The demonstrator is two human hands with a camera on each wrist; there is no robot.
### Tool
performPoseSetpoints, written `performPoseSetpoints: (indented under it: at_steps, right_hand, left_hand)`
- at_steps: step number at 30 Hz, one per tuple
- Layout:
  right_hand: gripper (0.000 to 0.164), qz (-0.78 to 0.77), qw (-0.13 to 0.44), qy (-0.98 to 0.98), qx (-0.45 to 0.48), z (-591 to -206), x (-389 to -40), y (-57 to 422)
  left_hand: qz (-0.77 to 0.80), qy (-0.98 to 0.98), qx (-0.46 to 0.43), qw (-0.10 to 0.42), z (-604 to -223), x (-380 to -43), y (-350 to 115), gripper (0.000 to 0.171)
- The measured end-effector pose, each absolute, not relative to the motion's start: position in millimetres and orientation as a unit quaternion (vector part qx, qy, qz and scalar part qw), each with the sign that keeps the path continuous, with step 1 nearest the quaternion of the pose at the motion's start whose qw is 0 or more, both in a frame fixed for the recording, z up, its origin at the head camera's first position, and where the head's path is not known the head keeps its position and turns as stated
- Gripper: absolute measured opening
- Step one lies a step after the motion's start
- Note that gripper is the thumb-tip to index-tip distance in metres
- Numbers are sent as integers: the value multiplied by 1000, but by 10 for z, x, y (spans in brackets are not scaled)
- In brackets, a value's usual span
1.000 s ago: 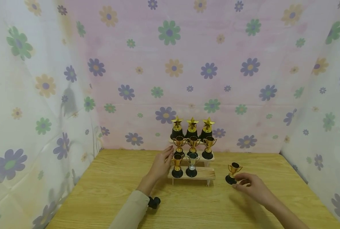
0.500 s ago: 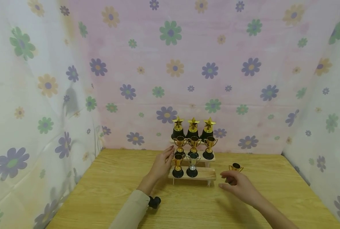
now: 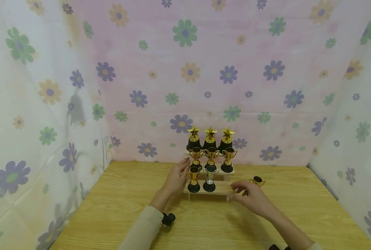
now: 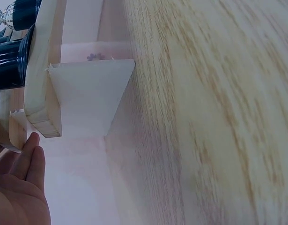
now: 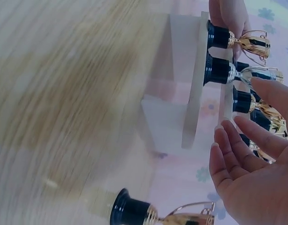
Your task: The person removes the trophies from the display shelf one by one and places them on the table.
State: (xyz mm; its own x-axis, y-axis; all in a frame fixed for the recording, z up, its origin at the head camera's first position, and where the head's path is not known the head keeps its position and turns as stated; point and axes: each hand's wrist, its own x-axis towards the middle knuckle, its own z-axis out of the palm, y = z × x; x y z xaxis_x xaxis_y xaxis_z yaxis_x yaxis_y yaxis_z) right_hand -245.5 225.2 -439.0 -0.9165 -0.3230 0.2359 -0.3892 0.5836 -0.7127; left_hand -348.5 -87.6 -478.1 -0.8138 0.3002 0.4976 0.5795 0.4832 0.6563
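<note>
A small three-step wooden stand (image 3: 224,188) holds trophies at the table's middle. On its lowest step are a gold trophy cup (image 3: 193,177) and a silver trophy cup (image 3: 209,177). Three gold cups, such as one gold cup (image 3: 228,158), fill the middle step, and three star trophies (image 3: 210,139) the top. My left hand (image 3: 175,177) rests its extended fingers at the stand's left side. Near the right end of the lowest step is my right hand (image 3: 254,198), fingers loosely bent and holding nothing. Behind it a loose gold trophy cup (image 3: 257,180) stands on the table, mostly hidden.
The wood-grain table (image 3: 126,208) carries the stand and the loose cup. Flower-print cloth (image 3: 160,86) encloses its back and both sides. A black device (image 3: 168,219) sits at my left wrist.
My right hand has moved left, from beside the loose gold trophy cup to the stand's right end. The cup stays on the table. My left hand keeps its place at the stand.
</note>
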Motion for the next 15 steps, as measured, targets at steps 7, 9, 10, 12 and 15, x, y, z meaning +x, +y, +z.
performPoseSetpoints:
  at_steps: [7,9,10,12,15]
  right_hand:
    - [33,412,56,-884,214,-4417,-2530,2121]
    - [36,419,56,-881,210,-4413,-2551,2077]
    - [38,423,54,-881,207,-4410,-2562,2057]
    - [42,425,52,-880,205,-4407,-2588,2020]
    - [42,420,54,-882,204,-4407,-2622,1970]
  left_hand:
    - [-437,-845,-260,163,-4794,-3487,-868,38]
    - [-437,-846,-260,162,-4793,-3486,-868,38]
    - [-438,-845,-260,161,-4788,-3483,-870,38]
    - [-439,-845,-259,159,-4779,-3479,-872,39]
    - [-437,-847,-258,159,-4771,-3478,-871,39]
